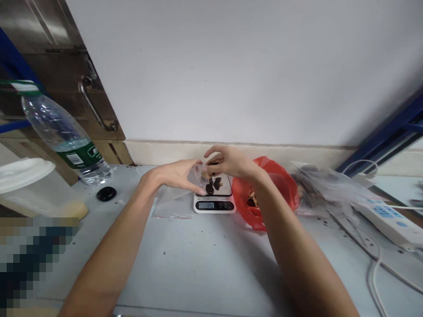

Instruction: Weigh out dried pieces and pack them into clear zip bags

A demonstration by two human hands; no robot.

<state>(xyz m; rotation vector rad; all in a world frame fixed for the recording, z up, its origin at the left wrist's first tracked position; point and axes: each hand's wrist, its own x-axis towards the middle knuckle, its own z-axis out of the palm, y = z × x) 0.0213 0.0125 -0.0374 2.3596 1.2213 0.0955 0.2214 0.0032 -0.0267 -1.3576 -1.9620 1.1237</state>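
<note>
Dried mushrooms (pixel 217 183) are being supported below the half-curled right hand (pixel 234 162), grip unclear; by spread fingers of the nearer left hand (pixel 176 174), a plastic bag (pixel 194 176) is being held.

Hands (pixel 176 173) over scale (pixel 214 211) bearing dark pieces (pixel 217 183); left holds clear bag (pixel 194 177)

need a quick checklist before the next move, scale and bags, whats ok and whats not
1. Scale switched on: ok, digits show on its display.
2. Exact reading: cannot tell, the digits are too blurred.
3. Clear bag in the left hand: ok, it spreads between thumb and fingers.
4. Right hand holding a piece: cannot tell, its fingertips overlap the bag and the dark pieces on the scale.
5. Red bag open: ok, contents show inside.
6. Table free of crumbs: not ok, dark specks lie in front.
</note>
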